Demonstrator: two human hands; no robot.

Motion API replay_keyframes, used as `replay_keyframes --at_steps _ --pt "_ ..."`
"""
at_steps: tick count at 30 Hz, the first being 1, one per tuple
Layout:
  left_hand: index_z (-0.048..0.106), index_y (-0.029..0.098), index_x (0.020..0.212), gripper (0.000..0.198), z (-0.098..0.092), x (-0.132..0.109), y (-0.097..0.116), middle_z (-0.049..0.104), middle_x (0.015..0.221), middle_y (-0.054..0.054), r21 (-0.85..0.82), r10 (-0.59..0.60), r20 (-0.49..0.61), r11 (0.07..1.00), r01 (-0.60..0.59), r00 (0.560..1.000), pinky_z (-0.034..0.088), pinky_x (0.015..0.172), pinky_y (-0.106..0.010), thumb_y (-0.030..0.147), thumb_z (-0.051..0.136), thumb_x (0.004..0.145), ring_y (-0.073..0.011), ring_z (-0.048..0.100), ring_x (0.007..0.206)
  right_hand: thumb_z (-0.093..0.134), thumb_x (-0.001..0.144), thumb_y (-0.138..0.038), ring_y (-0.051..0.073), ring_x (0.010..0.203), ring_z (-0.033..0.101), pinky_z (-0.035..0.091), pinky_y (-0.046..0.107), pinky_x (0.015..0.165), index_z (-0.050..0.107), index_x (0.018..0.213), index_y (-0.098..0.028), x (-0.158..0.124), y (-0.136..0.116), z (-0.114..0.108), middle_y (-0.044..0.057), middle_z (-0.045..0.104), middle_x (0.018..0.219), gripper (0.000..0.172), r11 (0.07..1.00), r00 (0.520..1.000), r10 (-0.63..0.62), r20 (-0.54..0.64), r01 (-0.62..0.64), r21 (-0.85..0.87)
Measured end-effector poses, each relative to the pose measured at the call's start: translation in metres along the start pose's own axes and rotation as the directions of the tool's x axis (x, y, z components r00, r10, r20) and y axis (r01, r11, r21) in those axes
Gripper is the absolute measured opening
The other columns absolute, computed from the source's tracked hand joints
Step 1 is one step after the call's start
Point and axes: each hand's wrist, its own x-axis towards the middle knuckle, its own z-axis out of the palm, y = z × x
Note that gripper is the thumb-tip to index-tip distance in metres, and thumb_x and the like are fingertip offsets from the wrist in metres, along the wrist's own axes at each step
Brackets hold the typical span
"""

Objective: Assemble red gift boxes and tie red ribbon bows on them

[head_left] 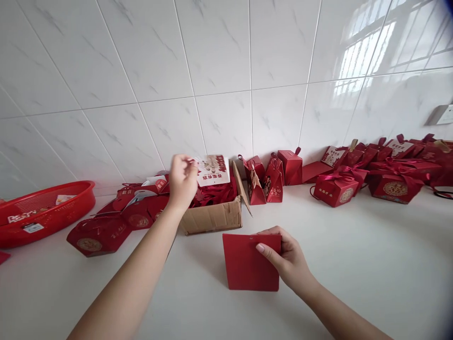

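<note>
Seen from the red panel (252,271), with 12 o'clock toward the tiled wall (222,71), the right hand (283,255) has that panel by its right edge, thumb flat on the face and the other fingers behind. A small hole sits near its top edge; whether its bottom edge touches the counter (354,269) I cannot tell.

At 11 o'clock the left hand (184,184), slightly blurred, pinches the left edge of a printed card (211,172) over the cardboard carton (214,218), which holds dark red ribbons (215,194). The carton's right flap leans outward, near the standing red boxes (275,182) at 12 o'clock.

White counter spreads around the panel from 2 o'clock through 6 to 9, the right forearm crossing it from 4 o'clock and the left from 8. Its limits are the bow-tied boxes (394,189) at 2 o'clock and, between 9 and 10, a hexagonal red box (99,235) with the red basket (46,226) beyond.
</note>
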Motion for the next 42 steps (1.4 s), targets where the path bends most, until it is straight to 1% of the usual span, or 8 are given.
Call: replay_keyframes --at_steps 5,10,15,21,27,29,34,42 --pt "0.050 0.024 0.087 0.014 -0.042 -0.046 0.059 0.057 0.075 0.000 -0.482 -0.095 0.172 0.860 0.168 0.981 0.046 0.052 -0.023 0.026 0.061 0.077 -0.0134 0.056 0.061 0.069 0.080 -0.042 0.018 0.076 0.064 0.053 0.028 0.062 0.063 0.085 -0.022 0.000 -0.001 0.001 0.005 0.069 0.090 0.021 1.000 1.000 0.000 -0.010 0.000 0.020" --pt "0.055 0.024 0.087 0.014 -0.051 -0.079 0.068 0.060 0.066 -0.001 -0.233 -0.145 0.731 0.866 0.443 0.667 0.044 0.048 -0.025 0.033 0.062 0.080 -0.0162 0.057 0.056 0.069 0.079 -0.042 0.017 0.072 0.063 0.052 0.028 0.062 0.059 0.082 -0.023 0.002 0.003 0.002 0.002 0.068 0.085 0.022 0.998 1.000 -0.025 -0.017 0.026 0.059" --pt "0.049 0.023 0.083 0.014 -0.007 -0.091 0.042 0.061 0.063 0.001 -0.114 -0.102 0.530 0.975 0.190 0.842 0.038 0.047 -0.024 0.035 0.057 0.083 -0.0141 0.051 0.051 0.064 0.082 -0.045 0.017 0.070 0.059 0.050 0.029 0.064 0.054 0.084 -0.023 0.001 0.007 -0.001 0.001 0.064 0.082 0.024 0.994 0.998 -0.049 0.025 0.046 0.095" --pt "0.048 0.023 0.080 0.010 0.015 -0.095 0.029 0.063 0.061 0.003 0.026 -0.073 0.472 0.997 0.069 0.878 0.033 0.046 -0.024 0.030 0.055 0.084 -0.0139 0.051 0.048 0.058 0.082 -0.060 0.015 0.062 0.051 0.047 0.029 0.062 0.053 0.082 -0.023 -0.002 0.010 -0.006 0.000 0.056 0.073 0.037 0.985 0.992 -0.122 0.044 0.116 0.131" --pt "0.055 0.022 0.094 0.010 0.008 -0.092 0.030 0.067 0.098 -0.006 0.096 0.108 0.365 0.984 -0.152 0.925 0.046 0.077 -0.033 0.027 0.053 0.086 -0.0230 0.061 0.095 0.068 0.081 -0.041 0.019 0.079 0.063 0.052 0.031 0.070 0.054 0.086 -0.023 -0.002 0.004 0.000 0.002 0.067 0.087 0.024 0.999 1.000 -0.019 -0.020 0.020 0.050" --pt "0.060 0.023 0.096 0.013 0.001 -0.091 0.034 0.066 0.104 -0.005 0.044 0.205 0.438 0.967 -0.249 0.875 0.045 0.086 -0.033 0.030 0.053 0.087 -0.0229 0.059 0.103 0.067 0.082 -0.038 0.019 0.084 0.065 0.053 0.032 0.075 0.055 0.089 -0.023 -0.002 0.003 0.002 0.003 0.069 0.092 0.020 0.996 1.000 -0.025 -0.014 0.026 0.082" --pt "0.070 0.030 0.096 0.017 -0.016 -0.093 0.046 0.071 0.097 0.000 0.041 0.096 0.830 0.972 -0.231 0.550 0.048 0.067 -0.028 0.037 0.058 0.085 -0.0216 0.064 0.086 0.067 0.084 -0.031 0.014 0.075 0.062 0.052 0.027 0.069 0.054 0.089 -0.023 -0.001 0.005 0.003 -0.001 0.064 0.084 0.015 0.993 0.997 -0.073 -0.024 0.075 0.094" --pt "0.057 0.027 0.086 0.017 -0.017 -0.096 0.051 0.057 0.071 0.006 0.166 -0.102 0.894 0.980 -0.112 0.437 0.035 0.050 -0.024 0.034 0.043 0.094 -0.0120 0.047 0.058 0.071 0.077 -0.021 0.021 0.124 0.045 0.043 0.037 0.098 0.044 0.116 -0.031 0.002 0.011 0.001 0.005 0.049 0.129 0.048 0.905 0.908 -0.373 -0.190 0.311 -0.289"
